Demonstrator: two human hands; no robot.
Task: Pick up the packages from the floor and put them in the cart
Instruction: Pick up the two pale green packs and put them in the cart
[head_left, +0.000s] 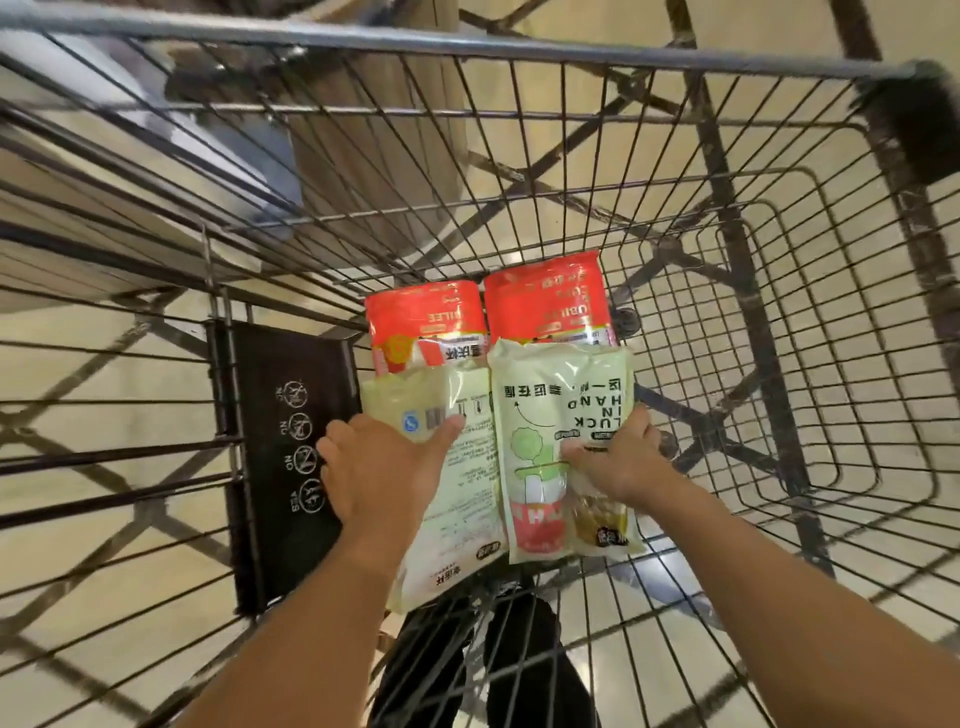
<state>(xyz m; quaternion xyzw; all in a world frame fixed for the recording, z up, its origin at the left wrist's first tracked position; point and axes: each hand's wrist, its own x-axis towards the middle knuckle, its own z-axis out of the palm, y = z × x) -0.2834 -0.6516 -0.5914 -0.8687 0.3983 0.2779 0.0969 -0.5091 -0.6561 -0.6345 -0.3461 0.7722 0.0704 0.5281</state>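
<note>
I look down into a wire shopping cart (779, 332). Two red packages lie side by side on its floor, one to the left (423, 317) and one to the right (545, 301). My left hand (379, 467) grips a pale green package (467, 499) that shows its printed back. My right hand (618, 460) grips a second pale green package (550, 415) with "LUCK IN HAND" on its front. Both green packages are inside the cart, overlapping the near ends of the red ones.
A black plastic seat flap (280, 467) with warning icons stands at the cart's left end. The cart's top rail (467, 47) crosses the top of the view. Through the wire bottom I see my dark trouser legs (519, 665) and a glossy beige floor (857, 665).
</note>
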